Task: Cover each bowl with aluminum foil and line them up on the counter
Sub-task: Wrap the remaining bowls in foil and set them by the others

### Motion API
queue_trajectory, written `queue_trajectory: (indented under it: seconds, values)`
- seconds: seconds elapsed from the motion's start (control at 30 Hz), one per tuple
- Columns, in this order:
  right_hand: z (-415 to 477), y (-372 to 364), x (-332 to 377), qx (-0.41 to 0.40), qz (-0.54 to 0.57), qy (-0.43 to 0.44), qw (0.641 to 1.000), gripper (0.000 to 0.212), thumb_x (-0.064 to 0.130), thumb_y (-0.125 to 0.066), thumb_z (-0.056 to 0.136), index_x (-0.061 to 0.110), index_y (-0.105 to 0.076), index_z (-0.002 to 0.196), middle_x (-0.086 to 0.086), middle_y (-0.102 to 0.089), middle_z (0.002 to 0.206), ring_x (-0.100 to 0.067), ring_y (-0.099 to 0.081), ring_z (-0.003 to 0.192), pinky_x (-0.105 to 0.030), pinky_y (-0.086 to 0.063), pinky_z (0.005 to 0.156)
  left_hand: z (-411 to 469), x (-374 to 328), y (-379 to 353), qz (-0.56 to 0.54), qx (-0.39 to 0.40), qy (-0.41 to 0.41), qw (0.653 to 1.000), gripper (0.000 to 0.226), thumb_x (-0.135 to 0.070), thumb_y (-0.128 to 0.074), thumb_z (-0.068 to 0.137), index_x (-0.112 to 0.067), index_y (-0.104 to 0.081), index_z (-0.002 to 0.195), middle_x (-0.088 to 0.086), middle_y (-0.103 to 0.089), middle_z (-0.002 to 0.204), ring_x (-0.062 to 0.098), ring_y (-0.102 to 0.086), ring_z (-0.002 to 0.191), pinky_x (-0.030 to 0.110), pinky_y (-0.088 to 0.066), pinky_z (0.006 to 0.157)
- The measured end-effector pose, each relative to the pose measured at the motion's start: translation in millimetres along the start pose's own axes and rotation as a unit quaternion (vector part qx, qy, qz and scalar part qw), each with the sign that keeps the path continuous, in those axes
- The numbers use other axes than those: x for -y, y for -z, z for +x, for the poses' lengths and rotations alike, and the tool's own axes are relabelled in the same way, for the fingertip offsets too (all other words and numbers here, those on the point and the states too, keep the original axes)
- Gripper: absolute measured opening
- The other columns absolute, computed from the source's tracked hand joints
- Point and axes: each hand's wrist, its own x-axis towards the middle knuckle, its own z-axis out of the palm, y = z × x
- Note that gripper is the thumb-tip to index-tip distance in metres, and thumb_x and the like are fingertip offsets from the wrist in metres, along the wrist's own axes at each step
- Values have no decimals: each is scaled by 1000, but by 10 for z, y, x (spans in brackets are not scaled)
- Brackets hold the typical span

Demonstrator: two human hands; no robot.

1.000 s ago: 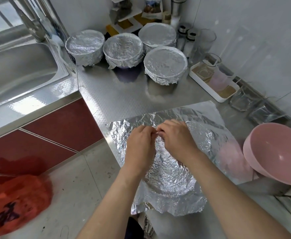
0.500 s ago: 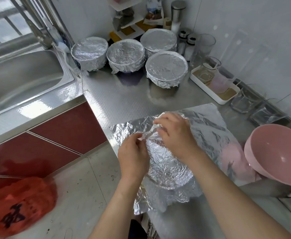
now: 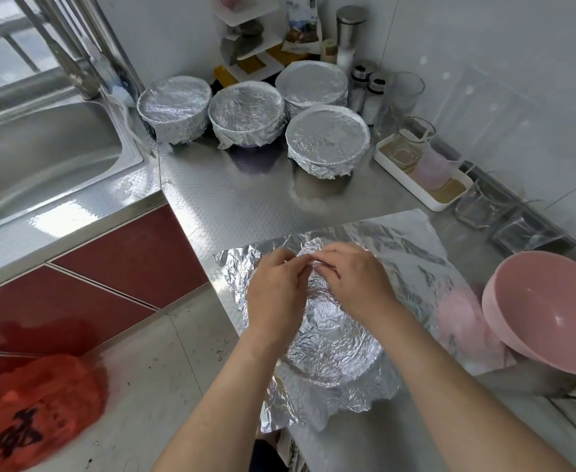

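Observation:
A bowl under crinkled aluminum foil [image 3: 337, 345] stands near the counter's front edge, on top of a flat foil sheet [image 3: 412, 257]. My left hand [image 3: 274, 294] and my right hand [image 3: 354, 284] meet at the bowl's far rim, fingertips pinching the foil there. Several foil-covered bowls stand at the back: one [image 3: 174, 109] by the sink, one [image 3: 245, 114] beside it, one [image 3: 312, 85] behind, one [image 3: 327, 139] nearer. An uncovered pink bowl [image 3: 549, 311] sits tilted at the right.
The steel counter [image 3: 245, 195] runs back to the wall. A sink [image 3: 41, 155] lies at the left. A white tray [image 3: 419, 168] with glasses, jars and shakers lines the right wall. A red bag [image 3: 31, 413] lies on the floor below.
Both hands have come back together at the bowl's far rim, after the left hand had dropped to the near-left side half a second ago. The view has tilted slightly.

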Motion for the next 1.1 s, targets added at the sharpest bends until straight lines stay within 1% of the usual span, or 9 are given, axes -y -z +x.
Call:
queue_trajectory:
  seconds: [0.2,0.4,0.6,0.7,0.77,0.87,0.93,1.03,1.1]
  values:
    - [72,-25,29,42,-3,-42,998,11,18,-65,89,14,-72,97,-4,-65,92,-26,-59,87,-41,-50,73,57,10,-8,-8,21,8,1000,11,-16,-70,87,-14,-77,95,4,-64,85,25,-61,74,28,-43,61]
    - [132,-10,42,59,17,-77,995,1,17,-70,85,16,-71,86,0,-61,83,-23,-58,81,-38,-48,69,73,14,-19,-3,29,14,999,8,-14,-72,84,-13,-77,91,4,-64,82,22,-60,72,23,-32,62]
    - [151,96,102,90,15,-48,995,2,16,-71,84,15,-71,86,-1,-61,84,-21,-58,80,-34,-47,71,0,-14,60,-11,9,20,1000,5,-7,-74,81,-10,-75,82,5,-63,75,22,-57,64,27,-38,56]
    - [190,140,179,92,23,-19,995,3,17,-71,84,16,-71,87,1,-62,85,-19,-58,80,-34,-48,73,-41,-31,143,-40,-4,66,997,5,-8,-71,85,-10,-75,85,1,-64,79,14,-51,67,13,-30,60]
    - [222,142,242,99,32,5,995,5,18,-72,83,16,-72,87,1,-63,87,-19,-59,83,-35,-48,76,-90,-28,198,-50,-12,106,993,5,-10,-69,87,-12,-74,86,-2,-63,80,10,-48,68,9,-30,62]
    - [225,125,306,94,22,46,994,12,22,-73,82,18,-74,93,3,-67,92,-18,-56,95,-36,-43,88,-171,-39,238,-33,-27,156,987,6,-12,-68,88,-14,-73,84,-2,-63,78,15,-52,70,21,-25,60]
    - [185,123,292,57,4,46,997,20,22,-74,81,21,-73,100,4,-66,101,-18,-54,103,-39,-38,94,-227,-38,243,-28,-37,198,979,9,-15,-65,90,-14,-72,85,-3,-64,78,15,-52,71,25,-26,63]
    - [120,145,208,-9,-36,11,999,21,18,-72,81,24,-73,101,6,-63,103,-19,-52,104,-38,-32,88,-322,-13,243,-27,-40,246,968,13,-21,-62,93,-16,-74,94,0,-69,85,19,-59,80,30,-37,71]
    - [97,148,165,-16,-48,-4,999,18,17,-71,82,24,-74,99,7,-63,101,-20,-51,101,-36,-28,83,-381,-18,241,-35,-35,260,964,16,-23,-60,95,-16,-73,99,1,-70,90,21,-61,85,30,-39,74]
